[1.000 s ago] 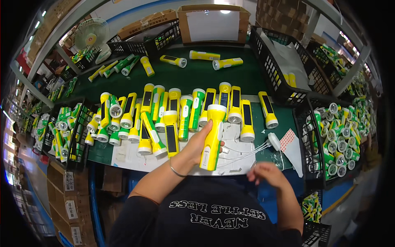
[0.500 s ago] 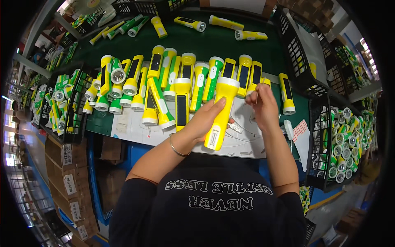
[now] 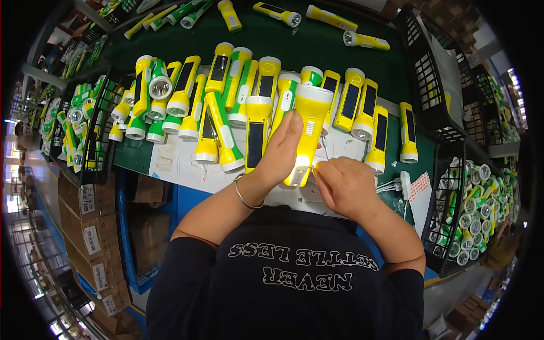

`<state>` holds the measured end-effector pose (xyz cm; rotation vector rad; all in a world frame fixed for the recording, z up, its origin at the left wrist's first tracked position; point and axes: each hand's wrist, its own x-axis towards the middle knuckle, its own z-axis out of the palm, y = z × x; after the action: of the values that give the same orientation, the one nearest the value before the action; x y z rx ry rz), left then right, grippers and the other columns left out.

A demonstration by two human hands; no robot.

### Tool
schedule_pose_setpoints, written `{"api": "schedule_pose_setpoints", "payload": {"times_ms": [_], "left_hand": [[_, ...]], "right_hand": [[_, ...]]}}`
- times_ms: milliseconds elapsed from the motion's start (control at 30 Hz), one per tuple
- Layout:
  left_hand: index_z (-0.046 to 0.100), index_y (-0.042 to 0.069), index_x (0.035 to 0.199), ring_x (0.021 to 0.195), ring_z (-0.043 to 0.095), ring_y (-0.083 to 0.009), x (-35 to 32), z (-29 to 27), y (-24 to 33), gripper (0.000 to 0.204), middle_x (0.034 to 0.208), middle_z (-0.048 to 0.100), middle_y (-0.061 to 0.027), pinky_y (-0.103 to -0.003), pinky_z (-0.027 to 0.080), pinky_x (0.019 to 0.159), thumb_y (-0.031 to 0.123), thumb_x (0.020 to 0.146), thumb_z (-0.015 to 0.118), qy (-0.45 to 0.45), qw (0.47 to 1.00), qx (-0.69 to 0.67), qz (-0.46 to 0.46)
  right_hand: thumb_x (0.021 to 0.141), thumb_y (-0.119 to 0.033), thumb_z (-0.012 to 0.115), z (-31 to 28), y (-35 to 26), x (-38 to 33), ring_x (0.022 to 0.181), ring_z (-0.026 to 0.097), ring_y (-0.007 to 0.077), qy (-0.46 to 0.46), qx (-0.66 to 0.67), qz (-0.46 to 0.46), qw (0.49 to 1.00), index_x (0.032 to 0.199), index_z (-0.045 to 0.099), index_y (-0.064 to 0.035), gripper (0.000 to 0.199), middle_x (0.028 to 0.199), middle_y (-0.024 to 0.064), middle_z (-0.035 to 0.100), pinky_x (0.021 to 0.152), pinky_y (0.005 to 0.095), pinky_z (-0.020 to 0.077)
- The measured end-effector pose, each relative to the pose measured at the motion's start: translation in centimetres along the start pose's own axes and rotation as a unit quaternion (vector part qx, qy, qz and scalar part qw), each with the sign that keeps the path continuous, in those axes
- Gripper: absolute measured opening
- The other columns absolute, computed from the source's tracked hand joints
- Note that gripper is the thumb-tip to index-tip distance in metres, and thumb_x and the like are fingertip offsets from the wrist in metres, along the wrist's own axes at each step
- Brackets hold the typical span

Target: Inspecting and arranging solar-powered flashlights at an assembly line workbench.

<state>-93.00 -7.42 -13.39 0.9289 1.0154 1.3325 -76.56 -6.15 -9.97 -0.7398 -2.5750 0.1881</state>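
My left hand [image 3: 279, 154], with a bracelet at its wrist, is wrapped round a yellow flashlight [image 3: 313, 110]. The flashlight stands tilted, its white head away from me and its tail end toward me, with a bright glow on the lower body. Close beside that tail end, the fingers of my right hand [image 3: 347, 184] are pinched together. A thin dark line shows near the fingertips, but what they hold is hidden. Several yellow and green flashlights, such as one with a dark solar panel [image 3: 256, 136], lie just beyond my left hand.
On the green table [image 3: 127, 154] lies a white sheet [image 3: 164, 161]. Black crates of flashlights stand at the left [image 3: 102, 133] and right [image 3: 439, 198]. White cables with a plug [image 3: 404, 186] lie at the right, near a red-patterned paper [image 3: 419, 190]. More flashlights [image 3: 277, 14] lie farther back.
My right hand has come down and in from the right to the flashlight's tail end. The flashlight has turned and now glows on its lower body. The view has shifted slightly.
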Motion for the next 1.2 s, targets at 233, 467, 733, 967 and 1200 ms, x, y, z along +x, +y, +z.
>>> {"api": "schedule_pose_setpoints", "payload": {"times_ms": [233,467,733,967,1200], "left_hand": [[0.046,0.005,0.113,0.074,0.055,-0.0133,-1.1,-1.8,1.0,0.048,0.09,0.058,-0.0099,-0.027,0.047,0.064,0.045,0.096,0.026,0.099,0.991,-0.084,0.008],[0.038,-0.004,0.118,0.101,0.047,-0.0136,-7.1,0.3,0.7,0.05,0.11,0.051,-0.0122,-0.027,0.04,0.087,0.033,0.089,0.054,0.03,0.999,-0.039,0.002],[0.038,-0.008,0.121,0.105,0.053,-0.0344,-11.2,0.0,3.9,0.059,0.11,0.053,-0.0269,-0.037,0.041,0.088,0.039,0.088,0.05,0.01,0.973,0.223,0.053],[0.047,0.006,0.119,0.096,0.056,-0.0342,-7.9,-2.3,4.8,0.052,0.108,0.056,-0.0165,-0.04,0.047,0.079,0.031,0.077,0.066,-0.056,0.82,0.556,0.128],[0.054,0.01,0.101,0.085,0.059,-0.0282,-7.0,-4.9,6.2,0.038,0.092,0.059,-0.0066,-0.036,0.049,0.071,0.014,0.067,0.068,-0.099,0.759,0.634,0.111]], "right_hand": [[0.062,-0.018,0.072,1.1,-2.8,-1.2,0.053,0.049,0.0229,-0.017,0.162,-0.141,0.976,0.067,0.052,-0.0097,0.022,0.061,0.0048,0.047,0.047,0.0333,0.0383],[0.071,-0.01,0.073,1.9,-6.0,-1.7,0.048,0.033,0.0214,0.085,0.282,0.127,0.947,0.057,0.036,-0.0034,0.04,0.055,0.0076,0.035,0.045,0.0332,0.0267],[0.083,-0.004,0.058,-2.0,-2.6,-4.1,0.067,0.038,0.0067,0.049,0.428,0.242,0.869,0.075,0.043,-0.005,0.017,0.072,-0.0009,0.04,0.06,0.0198,0.0331],[0.066,-0.003,0.073,-3.0,-0.3,1.9,0.065,0.043,0.0021,-0.159,0.506,0.197,0.824,0.128,0.044,-0.0091,0.068,0.085,0.0004,0.051,0.056,0.0166,0.0376],[0.055,-0.014,0.08,-1.8,2.6,-1.3,0.053,0.028,0.0027,-0.12,0.428,0.189,0.876,0.126,0.046,-0.0154,0.079,0.081,-0.0032,0.056,0.048,0.0179,0.025]]}}
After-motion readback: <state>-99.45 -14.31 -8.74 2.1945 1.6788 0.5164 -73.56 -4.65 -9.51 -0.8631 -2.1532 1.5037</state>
